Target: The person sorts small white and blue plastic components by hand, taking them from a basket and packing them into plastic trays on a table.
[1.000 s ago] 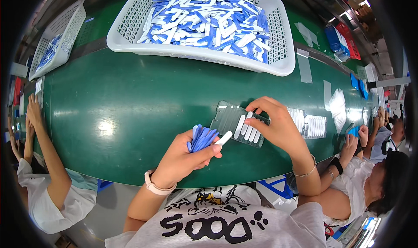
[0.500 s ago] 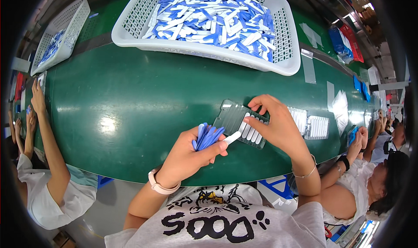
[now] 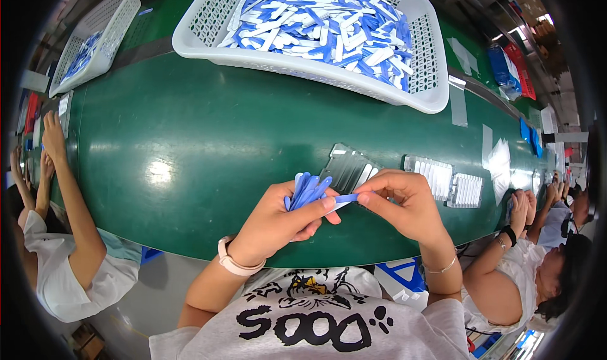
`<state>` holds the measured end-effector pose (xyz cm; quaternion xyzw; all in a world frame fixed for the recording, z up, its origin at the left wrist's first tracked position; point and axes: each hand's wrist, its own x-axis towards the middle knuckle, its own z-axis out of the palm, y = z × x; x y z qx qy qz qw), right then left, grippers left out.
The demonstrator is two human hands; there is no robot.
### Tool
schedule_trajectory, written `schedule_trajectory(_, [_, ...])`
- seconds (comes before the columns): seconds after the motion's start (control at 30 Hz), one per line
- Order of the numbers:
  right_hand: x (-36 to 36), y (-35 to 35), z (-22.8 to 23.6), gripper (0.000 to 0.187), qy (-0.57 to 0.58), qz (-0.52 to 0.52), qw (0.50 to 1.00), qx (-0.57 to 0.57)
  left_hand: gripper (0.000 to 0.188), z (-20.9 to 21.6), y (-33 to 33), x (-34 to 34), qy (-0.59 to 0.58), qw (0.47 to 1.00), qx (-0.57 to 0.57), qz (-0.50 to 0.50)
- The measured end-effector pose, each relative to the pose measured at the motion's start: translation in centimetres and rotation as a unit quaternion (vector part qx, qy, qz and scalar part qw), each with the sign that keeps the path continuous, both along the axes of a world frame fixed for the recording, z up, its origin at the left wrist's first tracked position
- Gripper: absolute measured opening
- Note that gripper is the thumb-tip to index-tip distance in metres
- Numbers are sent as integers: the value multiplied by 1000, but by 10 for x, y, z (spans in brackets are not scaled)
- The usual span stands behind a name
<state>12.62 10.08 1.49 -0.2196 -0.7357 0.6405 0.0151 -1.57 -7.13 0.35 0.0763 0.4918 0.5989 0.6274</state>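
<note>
My left hand is closed around a bunch of small flat nail files, mostly blue side up. Between its thumb and the fingertips of my right hand stretches one blue nail file, which the right thumb and forefinger pinch at its far end. Just beyond lies a clear plastic tray with slots. White nail files show in its right part, while the left part looks bare; my right hand covers some of it.
Two clear trays filled with white files lie to the right, near clear plastic bags. A big white basket heaped with blue and white files stands at the back. Another white basket is far left. People work on both sides.
My right hand has come off the tray and moved nearer to my left hand. It now pinches a blue file there; earlier a white one stuck out from the left thumb.
</note>
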Motion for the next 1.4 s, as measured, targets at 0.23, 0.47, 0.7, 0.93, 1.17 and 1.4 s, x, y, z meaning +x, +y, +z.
schedule_trajectory(0.23, [-2, 1, 9, 16, 102, 48, 992, 63, 22, -4, 0, 0, 13, 1000, 5, 0])
schedule_trajectory(0.47, [-18, 31, 13, 9, -56, -39, 972, 226, 20, -4, 2, 5, 5, 1000, -11, 29])
schedule_trajectory(0.7, [-30, 34, -7, 17, -17, 40, 948, 314, 21, -2, 1, 5, 73, 997, -4, 30])
schedule_trajectory(0.93, [-43, 24, 1, 20, 7, 115, 925, 363, 19, -14, -2, 16, 604, 782, 154, 8])
schedule_trajectory(1.17, [-21, 7, 2, 18, 112, 57, 971, 203, 20, -11, -1, 23, 482, 874, 48, 51])
schedule_trajectory(1.4, [-32, 16, -19, 28, 82, 7, 912, 402, 23, -24, -2, 21, 463, 883, 11, 77])
